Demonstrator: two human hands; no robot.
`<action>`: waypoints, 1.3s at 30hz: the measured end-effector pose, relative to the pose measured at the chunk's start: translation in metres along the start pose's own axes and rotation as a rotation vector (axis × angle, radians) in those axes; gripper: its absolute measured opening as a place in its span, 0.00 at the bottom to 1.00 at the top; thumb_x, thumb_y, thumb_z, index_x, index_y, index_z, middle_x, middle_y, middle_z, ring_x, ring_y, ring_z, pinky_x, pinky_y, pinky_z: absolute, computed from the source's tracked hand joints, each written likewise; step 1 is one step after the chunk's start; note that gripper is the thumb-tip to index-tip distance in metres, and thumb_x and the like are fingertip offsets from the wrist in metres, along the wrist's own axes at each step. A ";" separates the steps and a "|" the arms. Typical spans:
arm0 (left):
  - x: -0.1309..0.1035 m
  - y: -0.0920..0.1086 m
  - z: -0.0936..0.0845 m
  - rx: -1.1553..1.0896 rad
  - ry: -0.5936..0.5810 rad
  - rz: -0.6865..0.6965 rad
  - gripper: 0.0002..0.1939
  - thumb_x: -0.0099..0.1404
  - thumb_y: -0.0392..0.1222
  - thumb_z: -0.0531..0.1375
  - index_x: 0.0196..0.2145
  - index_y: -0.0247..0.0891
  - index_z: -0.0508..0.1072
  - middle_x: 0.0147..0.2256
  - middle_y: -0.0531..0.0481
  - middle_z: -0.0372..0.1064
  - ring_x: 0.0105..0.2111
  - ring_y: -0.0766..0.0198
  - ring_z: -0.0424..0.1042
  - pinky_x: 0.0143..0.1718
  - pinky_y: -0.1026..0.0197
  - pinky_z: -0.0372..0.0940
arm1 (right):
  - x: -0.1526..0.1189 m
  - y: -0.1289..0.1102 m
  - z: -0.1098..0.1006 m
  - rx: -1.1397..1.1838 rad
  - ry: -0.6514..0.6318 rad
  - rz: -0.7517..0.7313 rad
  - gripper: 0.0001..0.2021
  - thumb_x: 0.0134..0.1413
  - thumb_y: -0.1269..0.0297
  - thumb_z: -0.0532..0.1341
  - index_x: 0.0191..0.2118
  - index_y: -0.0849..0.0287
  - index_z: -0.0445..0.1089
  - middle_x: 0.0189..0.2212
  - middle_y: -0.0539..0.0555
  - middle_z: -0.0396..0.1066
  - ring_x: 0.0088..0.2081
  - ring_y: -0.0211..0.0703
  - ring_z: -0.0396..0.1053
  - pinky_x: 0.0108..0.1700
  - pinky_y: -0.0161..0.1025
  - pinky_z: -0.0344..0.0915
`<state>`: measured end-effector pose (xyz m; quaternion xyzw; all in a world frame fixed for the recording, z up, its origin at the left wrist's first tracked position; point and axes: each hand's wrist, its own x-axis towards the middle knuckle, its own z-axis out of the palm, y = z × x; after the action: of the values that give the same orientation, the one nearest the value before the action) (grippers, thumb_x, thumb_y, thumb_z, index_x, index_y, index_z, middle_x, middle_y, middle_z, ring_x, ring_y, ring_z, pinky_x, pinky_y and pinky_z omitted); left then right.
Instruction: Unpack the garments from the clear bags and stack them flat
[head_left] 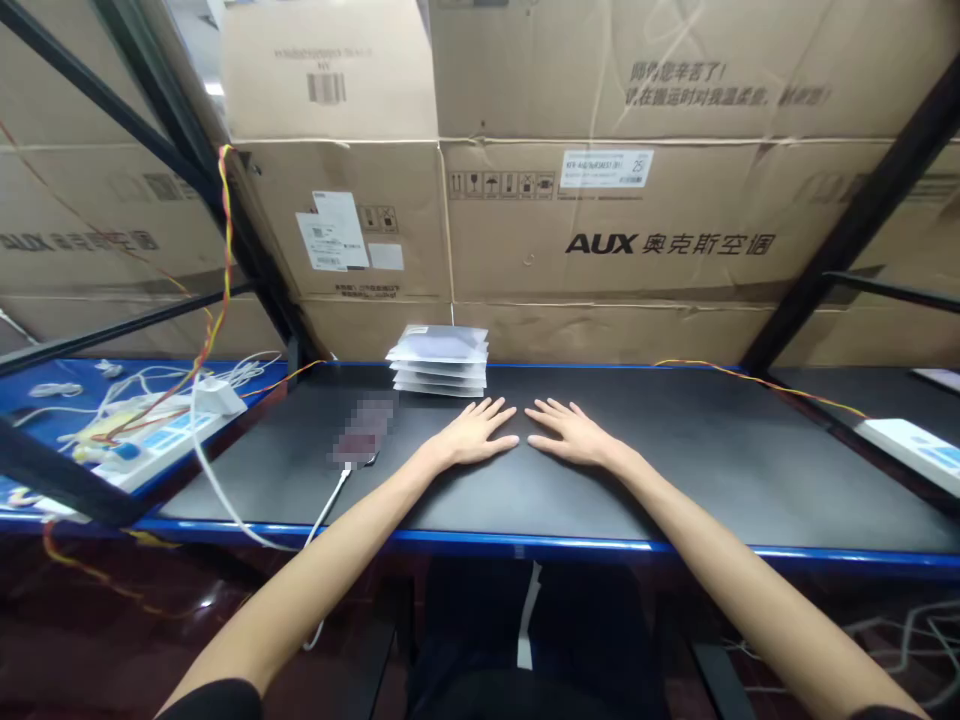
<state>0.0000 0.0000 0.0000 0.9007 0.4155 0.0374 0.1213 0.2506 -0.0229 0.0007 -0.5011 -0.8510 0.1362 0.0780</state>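
Observation:
My left hand (478,434) lies flat on the black table mat (675,450), fingers spread and holding nothing. Mirroring it, my right hand (570,432) rests palm down on the same mat, also open, a small gap between the two thumbs. Just beyond my left hand is a stack of several pale, flat packets (439,360) in translucent wrapping; their contents cannot be made out. To the left of that hand lies a phone-like flat device (364,430), partly blurred out, with a white cable (328,508) plugged into its near end.
Cardboard cartons (510,270) wall off the back. Dark metal posts (847,190) slant up at both sides. A white power strip (169,440) with tangled cables sits left, another power strip (915,450) right. Twisted red-yellow wire (225,240) hangs at left. The blue table edge (517,543) runs in front.

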 end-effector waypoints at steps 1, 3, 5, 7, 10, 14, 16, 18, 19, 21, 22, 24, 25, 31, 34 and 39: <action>0.000 -0.001 0.000 0.001 0.001 0.001 0.40 0.69 0.70 0.42 0.70 0.45 0.47 0.71 0.44 0.35 0.71 0.48 0.34 0.68 0.43 0.35 | 0.000 0.000 0.000 0.001 0.001 0.000 0.38 0.61 0.35 0.47 0.70 0.52 0.50 0.71 0.58 0.42 0.71 0.56 0.36 0.68 0.62 0.34; 0.001 -0.001 0.001 -0.001 0.004 0.003 0.41 0.69 0.70 0.42 0.70 0.45 0.47 0.71 0.44 0.35 0.71 0.48 0.34 0.68 0.43 0.35 | 0.000 0.000 0.000 0.001 0.001 0.002 0.38 0.61 0.35 0.47 0.70 0.52 0.50 0.71 0.58 0.42 0.71 0.56 0.36 0.68 0.62 0.34; 0.001 -0.002 0.001 -0.005 0.002 0.002 0.41 0.68 0.70 0.42 0.70 0.45 0.47 0.71 0.44 0.35 0.71 0.48 0.34 0.68 0.43 0.35 | 0.000 0.001 0.000 0.000 0.000 0.003 0.39 0.61 0.34 0.47 0.70 0.52 0.50 0.71 0.58 0.42 0.71 0.56 0.36 0.68 0.62 0.34; 0.001 -0.002 0.001 -0.008 0.002 0.002 0.41 0.68 0.70 0.42 0.70 0.45 0.47 0.71 0.44 0.34 0.71 0.48 0.34 0.68 0.43 0.36 | 0.000 0.001 0.001 0.001 0.000 0.001 0.39 0.61 0.34 0.47 0.70 0.52 0.50 0.71 0.58 0.42 0.71 0.57 0.36 0.68 0.62 0.34; 0.000 -0.001 0.001 -0.009 -0.001 0.001 0.41 0.69 0.70 0.43 0.70 0.44 0.47 0.71 0.44 0.34 0.71 0.48 0.34 0.69 0.43 0.35 | 0.000 0.002 0.001 0.004 0.003 -0.004 0.39 0.61 0.34 0.47 0.70 0.53 0.51 0.71 0.59 0.41 0.71 0.57 0.36 0.68 0.62 0.34; 0.000 -0.001 0.001 -0.001 0.000 0.001 0.41 0.69 0.69 0.42 0.70 0.44 0.47 0.71 0.44 0.35 0.71 0.48 0.34 0.69 0.44 0.35 | 0.000 0.001 0.001 0.006 -0.002 -0.001 0.39 0.61 0.34 0.47 0.70 0.52 0.50 0.71 0.59 0.41 0.71 0.57 0.36 0.68 0.62 0.33; 0.000 -0.001 0.000 0.004 0.001 0.003 0.41 0.69 0.69 0.42 0.70 0.44 0.47 0.71 0.45 0.34 0.71 0.48 0.34 0.69 0.44 0.35 | 0.000 0.002 0.001 0.007 -0.004 0.002 0.39 0.61 0.34 0.47 0.70 0.52 0.50 0.71 0.58 0.41 0.71 0.56 0.36 0.68 0.62 0.33; 0.001 -0.002 0.001 0.005 0.000 0.005 0.41 0.69 0.70 0.42 0.70 0.45 0.47 0.71 0.45 0.34 0.71 0.48 0.34 0.69 0.44 0.35 | 0.000 0.002 0.001 0.008 -0.004 0.001 0.39 0.61 0.34 0.46 0.70 0.51 0.50 0.71 0.58 0.41 0.71 0.56 0.35 0.68 0.61 0.32; 0.001 -0.003 0.001 0.005 0.001 0.007 0.40 0.69 0.70 0.42 0.70 0.45 0.47 0.71 0.45 0.34 0.71 0.48 0.34 0.69 0.44 0.36 | 0.000 0.002 0.001 0.009 -0.003 0.000 0.39 0.61 0.34 0.46 0.70 0.51 0.50 0.71 0.58 0.41 0.71 0.56 0.35 0.68 0.61 0.32; 0.001 -0.004 0.002 0.002 0.008 0.013 0.40 0.69 0.69 0.43 0.70 0.46 0.47 0.71 0.45 0.35 0.70 0.48 0.35 0.68 0.43 0.36 | 0.000 0.002 0.001 0.011 -0.002 -0.001 0.39 0.61 0.34 0.47 0.70 0.52 0.50 0.71 0.58 0.41 0.71 0.57 0.35 0.68 0.61 0.32; 0.001 -0.004 0.003 0.000 0.015 0.017 0.40 0.69 0.69 0.43 0.70 0.46 0.48 0.71 0.44 0.35 0.70 0.48 0.35 0.68 0.43 0.37 | 0.000 0.002 0.001 0.011 -0.003 -0.001 0.39 0.61 0.34 0.47 0.70 0.52 0.50 0.71 0.58 0.41 0.71 0.57 0.35 0.68 0.61 0.33; 0.001 -0.005 0.005 0.002 0.043 0.028 0.40 0.69 0.69 0.45 0.69 0.45 0.50 0.70 0.43 0.38 0.70 0.46 0.38 0.68 0.42 0.39 | 0.000 0.002 0.001 0.007 -0.001 0.000 0.38 0.61 0.34 0.47 0.70 0.51 0.50 0.71 0.58 0.42 0.71 0.57 0.36 0.68 0.61 0.33; 0.002 -0.004 0.005 0.006 0.068 0.040 0.39 0.68 0.68 0.46 0.69 0.44 0.52 0.70 0.43 0.41 0.70 0.46 0.41 0.67 0.42 0.42 | 0.000 0.002 0.001 0.005 0.001 -0.001 0.38 0.61 0.35 0.47 0.70 0.51 0.50 0.71 0.58 0.42 0.71 0.57 0.36 0.68 0.61 0.33; 0.003 -0.009 -0.017 0.068 0.562 0.094 0.19 0.72 0.45 0.51 0.54 0.40 0.74 0.56 0.46 0.70 0.58 0.57 0.66 0.62 0.54 0.58 | 0.000 0.002 0.000 0.012 0.000 -0.003 0.38 0.61 0.34 0.47 0.70 0.50 0.51 0.71 0.57 0.42 0.71 0.57 0.36 0.68 0.62 0.33; 0.003 -0.025 -0.040 0.186 0.811 -0.064 0.23 0.67 0.32 0.51 0.58 0.39 0.70 0.62 0.45 0.62 0.63 0.55 0.58 0.65 0.51 0.53 | -0.001 0.000 -0.002 0.017 -0.001 -0.004 0.38 0.61 0.35 0.47 0.70 0.52 0.51 0.71 0.58 0.42 0.71 0.57 0.36 0.68 0.61 0.33; 0.006 -0.064 -0.064 0.282 0.764 -0.276 0.26 0.65 0.31 0.54 0.60 0.38 0.68 0.64 0.42 0.59 0.65 0.46 0.55 0.65 0.39 0.50 | -0.002 -0.003 -0.003 0.031 -0.012 0.011 0.38 0.61 0.35 0.48 0.70 0.52 0.51 0.71 0.58 0.41 0.71 0.57 0.35 0.69 0.60 0.31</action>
<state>-0.0538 0.0565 0.0455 0.7658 0.5482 0.2947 -0.1620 0.2500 -0.0252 0.0048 -0.5036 -0.8466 0.1526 0.0798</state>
